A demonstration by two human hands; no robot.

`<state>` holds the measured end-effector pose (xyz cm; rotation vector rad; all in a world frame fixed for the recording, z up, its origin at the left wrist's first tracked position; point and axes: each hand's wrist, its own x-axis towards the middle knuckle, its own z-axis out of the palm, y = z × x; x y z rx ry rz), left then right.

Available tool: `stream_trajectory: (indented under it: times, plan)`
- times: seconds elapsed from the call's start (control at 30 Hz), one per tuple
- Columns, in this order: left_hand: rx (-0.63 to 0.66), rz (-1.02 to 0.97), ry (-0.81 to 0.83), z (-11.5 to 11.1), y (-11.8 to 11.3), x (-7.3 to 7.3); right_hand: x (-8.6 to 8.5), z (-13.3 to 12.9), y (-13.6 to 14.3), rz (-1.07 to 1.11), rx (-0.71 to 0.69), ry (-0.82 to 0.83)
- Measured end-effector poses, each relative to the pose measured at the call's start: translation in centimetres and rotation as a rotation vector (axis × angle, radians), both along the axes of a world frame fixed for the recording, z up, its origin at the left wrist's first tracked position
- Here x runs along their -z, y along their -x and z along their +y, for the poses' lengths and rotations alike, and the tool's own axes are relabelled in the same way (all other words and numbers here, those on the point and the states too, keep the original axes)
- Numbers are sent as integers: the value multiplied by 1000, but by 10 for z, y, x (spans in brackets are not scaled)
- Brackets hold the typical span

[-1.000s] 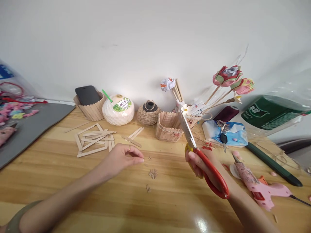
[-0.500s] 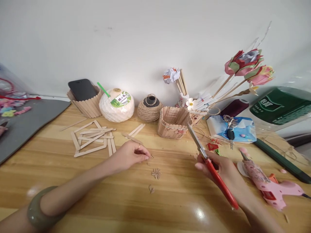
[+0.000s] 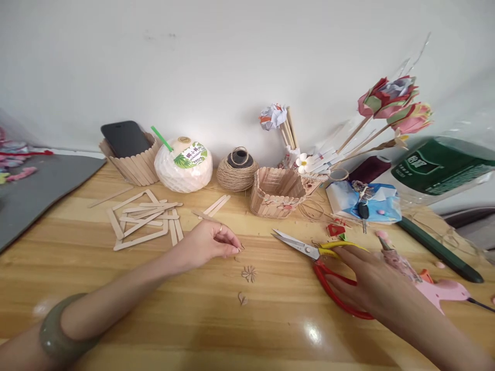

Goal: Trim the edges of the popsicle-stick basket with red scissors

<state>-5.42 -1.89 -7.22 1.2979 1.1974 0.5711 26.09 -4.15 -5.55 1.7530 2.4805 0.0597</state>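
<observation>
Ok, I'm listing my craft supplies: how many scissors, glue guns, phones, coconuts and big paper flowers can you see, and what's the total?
Scissors: 1
Glue gun: 1
Phone: 1
Coconut: 1
Big paper flowers: 3
Total: 7

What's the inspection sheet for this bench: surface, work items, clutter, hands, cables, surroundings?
Surface: glossy light-brown wooden tabletop; grey flat mat at far left.
Work items: metal scissors with red and yellow handles; small brown flower-shaped cluster, loose leaf-shaped brown bit nearer the wearer.
Clutter: pile of flat pale wooden sticks; brown twine spool; pink glue gun, partly behind the right arm.
Hands: left hand pinched, anything held too small to tell; right hand at the scissors' handles, firmness of grip unclear.
Cables: thin dark cord from the glue gun.
Surroundings: plain white wall behind; no other person seen.
</observation>
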Motion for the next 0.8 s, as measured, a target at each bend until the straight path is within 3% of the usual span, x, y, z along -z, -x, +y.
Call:
stream_trajectory:
  times: [0.1,0.17,0.2,0.27,0.37,0.53,0.63,0.8]
  plan:
    - [13,-3,-51,0,2,0,-5,0,2,-176,54,-83]
    - [12,-2,-78,-1,3,-1,-11,-1,12,-163,89,-102]
    - [9,0,-92,-2,3,-2,-15,-2,20,-91,75,-105]
    - [-4,8,-123,-5,1,-4,-20,-4,44,251,-11,-64]
    - [-12,21,-186,-10,-2,-6,-20,-4,87,762,-66,340]
    - [54,-21,-477,-11,-2,-9,-5,9,126,1119,61,765]
    - [112,-22,-623,-8,0,-9,0,15,129,1169,112,778]
    - [235,25,-766,-1,1,-9,-1,19,125,1047,43,718]
